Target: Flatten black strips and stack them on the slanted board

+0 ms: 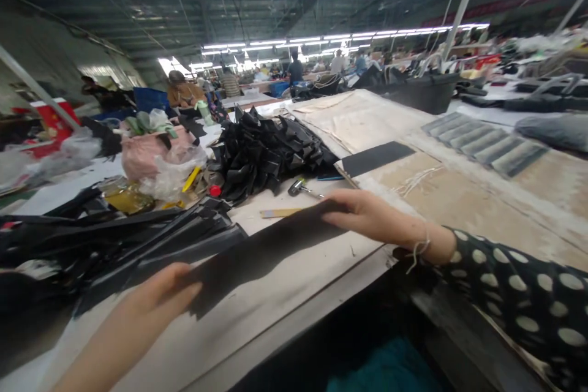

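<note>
A long strip of black material (pixel 266 248) stretches between my hands above the pale worktable (pixel 294 294). My left hand (pixel 168 294) pinches its near left end. At the far right end, my right hand (pixel 362 214) grips it between thumb and fingers, a white string tied round the wrist. Just beyond the strip lie a yellow-handled tool (pixel 280 213) and a small hammer (pixel 301 188) with a dark head. Another flat dark piece (pixel 377 158) rests on the board to the right.
A big heap of black pieces (pixel 266 150) stands at the back. Stacked black strips (pixel 184 239) lie to the left, near a pink bag (pixel 147 153) and a yellowish jar (pixel 126 195). Grey strips (pixel 482 141) lie on the right. Several people work in the distance.
</note>
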Demonstrator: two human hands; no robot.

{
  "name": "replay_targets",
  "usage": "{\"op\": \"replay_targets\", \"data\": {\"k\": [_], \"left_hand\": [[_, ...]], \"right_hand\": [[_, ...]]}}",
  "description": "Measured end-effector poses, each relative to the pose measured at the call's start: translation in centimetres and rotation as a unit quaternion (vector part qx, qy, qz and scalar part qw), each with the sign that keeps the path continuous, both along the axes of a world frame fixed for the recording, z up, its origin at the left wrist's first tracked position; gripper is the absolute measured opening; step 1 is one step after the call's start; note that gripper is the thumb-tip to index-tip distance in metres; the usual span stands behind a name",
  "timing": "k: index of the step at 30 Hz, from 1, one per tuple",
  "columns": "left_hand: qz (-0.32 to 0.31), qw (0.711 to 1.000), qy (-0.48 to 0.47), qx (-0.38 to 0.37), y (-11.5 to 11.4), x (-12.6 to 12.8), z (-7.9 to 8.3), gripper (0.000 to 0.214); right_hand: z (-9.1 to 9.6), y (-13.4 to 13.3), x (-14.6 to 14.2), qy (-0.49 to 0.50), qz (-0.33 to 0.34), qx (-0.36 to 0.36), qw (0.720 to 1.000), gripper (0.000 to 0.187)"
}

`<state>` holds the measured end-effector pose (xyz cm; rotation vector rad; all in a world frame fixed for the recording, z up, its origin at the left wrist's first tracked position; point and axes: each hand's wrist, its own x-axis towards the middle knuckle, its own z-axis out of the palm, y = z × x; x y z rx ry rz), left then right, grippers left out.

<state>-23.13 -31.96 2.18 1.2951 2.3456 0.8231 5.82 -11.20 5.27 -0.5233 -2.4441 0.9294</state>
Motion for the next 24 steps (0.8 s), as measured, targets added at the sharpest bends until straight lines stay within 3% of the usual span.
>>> {"op": "replay_targets", "data": {"k": [3,6,10,13,18,24], "left_hand": [[-0.081,0.991,-0.101,0.019,5.9,4.3,0.4,0.04],[-0.165,0.976,-0.138,0.033,13.4,9.3,-0.5,0.047],[-0.222,0.968,-0.1,0.064,22.4,15.3,-1.4,0.053],[-0.232,0.968,-0.061,0.069,27.4,18.4,-1.3,0.055],[-0.23,0.971,0.016,0.066,32.5,20.6,-0.6,0.058],[-0.214,0.97,0.114,0.009,35.0,20.3,-0.8,0.061]], "right_hand": [[-1.1,5.2,4.1,0.017,-0.075,-0.134,0.988,0.029],[-2.9,10.5,9.0,0.043,-0.148,-0.217,0.964,0.036],[-4.3,16.5,15.1,0.062,-0.247,-0.218,0.942,0.029],[-4.7,20.6,18.0,0.073,-0.337,-0.197,0.918,0.023],[-4.9,26.5,18.8,0.019,-0.417,-0.163,0.894,0.032],[-6.2,30.1,17.9,-0.048,-0.418,-0.123,0.899,0.033]]}}
